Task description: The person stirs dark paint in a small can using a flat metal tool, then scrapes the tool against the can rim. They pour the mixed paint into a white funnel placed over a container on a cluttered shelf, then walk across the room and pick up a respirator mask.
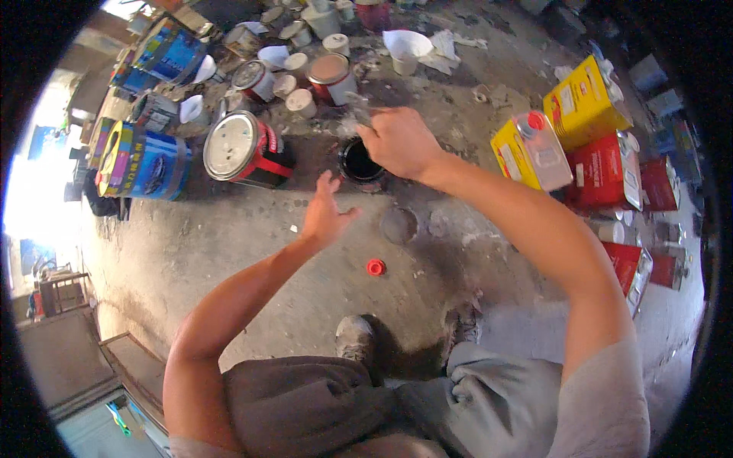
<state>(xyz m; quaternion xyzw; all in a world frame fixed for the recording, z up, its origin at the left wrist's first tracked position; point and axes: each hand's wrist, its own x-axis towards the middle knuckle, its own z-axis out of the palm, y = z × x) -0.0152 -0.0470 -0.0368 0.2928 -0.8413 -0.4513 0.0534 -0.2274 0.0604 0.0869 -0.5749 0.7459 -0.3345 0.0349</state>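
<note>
I've got both hands in view over the concrete floor. Left hand: open, fingers spread and a bit blurred, nothing in it, just left of and on the near side of the open can. Right hand: curled up, thumb and index close together, at the can's right rim; its fingers face away from me, and there's a pale see-through smear by the fingertips, so I can't tell if it has hold of anything. Same hand hides the can's right edge. Can stands upright on the floor, ahead of the feet; contents read black, and I can't make out level or texture. Left of it, a black-and-red can with a pale lid, its label partly turned away. Further left, a blue bucket, top hard to make out near the glare. Red cap on the floor between can and shoes. Round grey patch beyond it: stain or flat disc, can't say. Right side: yellow tin with a red top, partly overlapping the red tin behind. Far pots blur together; the fisheye rim cuts off the outer edges.
</note>
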